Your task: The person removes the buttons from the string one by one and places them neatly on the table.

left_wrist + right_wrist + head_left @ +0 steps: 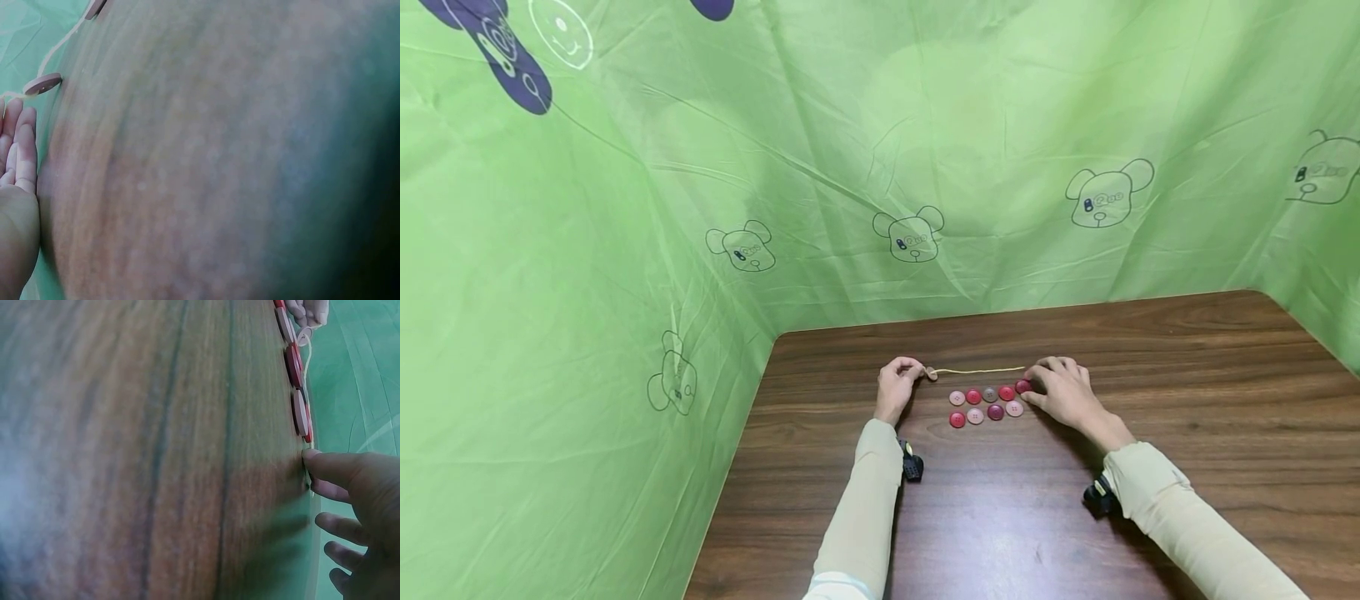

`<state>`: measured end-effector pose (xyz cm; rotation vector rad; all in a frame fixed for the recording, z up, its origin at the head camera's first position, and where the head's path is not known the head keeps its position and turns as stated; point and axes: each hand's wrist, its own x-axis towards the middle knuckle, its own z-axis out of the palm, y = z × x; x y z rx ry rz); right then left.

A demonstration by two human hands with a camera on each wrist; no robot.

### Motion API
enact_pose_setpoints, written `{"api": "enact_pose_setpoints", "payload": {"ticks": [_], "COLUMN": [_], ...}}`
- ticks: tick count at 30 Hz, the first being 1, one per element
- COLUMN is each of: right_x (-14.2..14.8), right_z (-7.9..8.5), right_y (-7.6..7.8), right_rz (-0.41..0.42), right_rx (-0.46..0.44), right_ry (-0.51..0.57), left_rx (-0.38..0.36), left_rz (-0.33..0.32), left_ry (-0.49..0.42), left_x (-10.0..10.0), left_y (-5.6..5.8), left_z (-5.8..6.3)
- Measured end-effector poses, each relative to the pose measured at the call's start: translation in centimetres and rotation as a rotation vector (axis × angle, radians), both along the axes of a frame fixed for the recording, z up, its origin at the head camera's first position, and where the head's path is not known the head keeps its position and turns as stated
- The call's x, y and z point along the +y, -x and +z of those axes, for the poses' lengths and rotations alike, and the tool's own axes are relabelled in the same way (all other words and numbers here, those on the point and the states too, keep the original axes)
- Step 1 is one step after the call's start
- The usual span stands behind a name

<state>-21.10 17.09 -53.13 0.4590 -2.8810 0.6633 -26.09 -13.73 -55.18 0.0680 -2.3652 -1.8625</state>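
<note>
My left hand (897, 388) pinches a string (977, 371) near one end, close beside a brownish button (931, 374) that is threaded on it. In the left wrist view this button (42, 84) stands tilted just past the fingertips. The string runs off to the right, almost straight, across the wooden table. My right hand (1063, 392) has thumb and index finger at the edges of a dark red button (1023, 386), pinching it at the right end of the upper row. In the right wrist view the fingers (337, 528) behind are spread, and that button is hidden.
Two rows of buttons lie between the hands, among them a red one (957, 420), a pale pink one (1014, 408) and a grey-brown one (990, 394). Green printed cloth (970, 167) hangs behind and left of the brown table (1000, 517).
</note>
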Motion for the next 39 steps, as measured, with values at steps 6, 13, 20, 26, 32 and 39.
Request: {"api": "enact_pose_setpoints", "payload": {"ticks": [6, 13, 20, 26, 32, 39], "right_x": [0.0, -0.1, -0.1, -0.8, -2.6, -5.3], "right_z": [0.0, 0.0, 0.0, 0.5, 1.3, 1.7], "right_y": [0.0, -0.1, 0.0, 0.3, 1.0, 1.8], "right_rz": [-0.003, 0.002, 0.001, -0.006, 0.007, 0.039], "right_rx": [-0.003, 0.000, 0.004, 0.020, 0.022, 0.010], "right_ry": [0.001, 0.003, 0.007, 0.036, 0.066, 0.098], "left_rx": [-0.001, 0.003, 0.015, 0.040, 0.044, 0.031], "left_rz": [-0.006, -0.009, -0.013, -0.011, -0.007, -0.017], "left_ry": [-0.001, -0.006, -0.010, 0.010, 0.018, -0.002], "left_x": [0.0, -0.1, -0.1, 0.0, 0.0, 0.1], "left_y": [0.0, 0.0, 0.0, 0.1, 0.1, 0.1], "left_z": [0.0, 0.0, -0.1, -0.1, 0.1, 0.0]}}
